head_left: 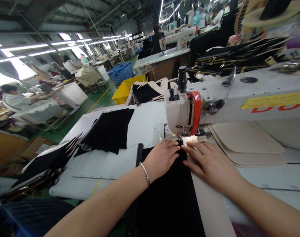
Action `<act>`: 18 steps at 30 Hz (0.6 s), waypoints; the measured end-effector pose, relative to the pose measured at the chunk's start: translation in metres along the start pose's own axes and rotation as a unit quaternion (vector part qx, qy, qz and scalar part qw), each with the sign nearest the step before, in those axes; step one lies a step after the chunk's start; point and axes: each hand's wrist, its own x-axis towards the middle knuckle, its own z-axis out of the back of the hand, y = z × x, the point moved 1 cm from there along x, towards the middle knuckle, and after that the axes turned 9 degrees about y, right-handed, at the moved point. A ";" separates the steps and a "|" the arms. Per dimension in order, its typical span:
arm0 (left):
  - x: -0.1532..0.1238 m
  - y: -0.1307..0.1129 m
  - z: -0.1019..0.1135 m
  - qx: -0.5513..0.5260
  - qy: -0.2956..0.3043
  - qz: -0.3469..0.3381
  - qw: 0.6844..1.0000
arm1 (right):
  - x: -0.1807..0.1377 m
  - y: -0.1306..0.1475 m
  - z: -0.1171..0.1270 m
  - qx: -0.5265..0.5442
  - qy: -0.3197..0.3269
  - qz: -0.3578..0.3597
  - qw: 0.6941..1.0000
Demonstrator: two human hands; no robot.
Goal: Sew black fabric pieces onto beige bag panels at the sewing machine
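Note:
My left hand (162, 158) rests on a black fabric panel (169, 200), its fingers stretched toward the presser foot (181, 139) of a sewing machine (177, 112). A silver bangle (145, 174) circles that wrist. On the other side, my right hand (205, 161) lies with fingers spread over the cream strip (210, 204) along the panel's right edge. Both sets of fingertips press the material just in front of the lit needle area. Dark edging (139, 156) runs along the panel's left side. The stitch line under the foot is hidden.
Black fabric pieces (107, 130) lie stacked on the white table (90, 184) at left. Cream panels (256, 141) are piled beneath the machine arm. A yellow crate (127, 87) and a blue basket (121, 72) stand beyond. Zippered black pieces (239, 56) are heaped behind. Several people work farther away.

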 end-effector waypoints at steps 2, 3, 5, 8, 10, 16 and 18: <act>-0.002 0.001 -0.002 0.010 -0.006 0.004 1.000 | 0.000 0.001 0.001 -0.001 -0.007 -0.001 1.000; -0.002 0.001 -0.002 0.017 -0.007 0.005 1.000 | 0.000 0.001 0.002 -0.001 -0.010 -0.004 1.000; -0.001 0.002 -0.004 0.030 -0.011 0.006 0.999 | 0.000 0.002 0.003 -0.002 -0.009 -0.009 1.000; -0.002 0.003 -0.008 0.035 -0.011 0.000 0.999 | -0.001 0.002 0.003 -0.001 -0.002 -0.010 1.000; -0.001 0.004 -0.011 0.030 -0.009 -0.003 0.999 | 0.000 0.001 0.001 0.001 -0.001 -0.008 1.000; -0.010 0.002 -0.005 0.031 0.024 0.022 0.999 | -0.006 0.005 0.005 0.029 -0.003 -0.011 1.000; -0.029 -0.009 0.001 0.033 0.050 0.000 0.998 | -0.021 0.015 0.007 0.043 -0.016 -0.015 0.999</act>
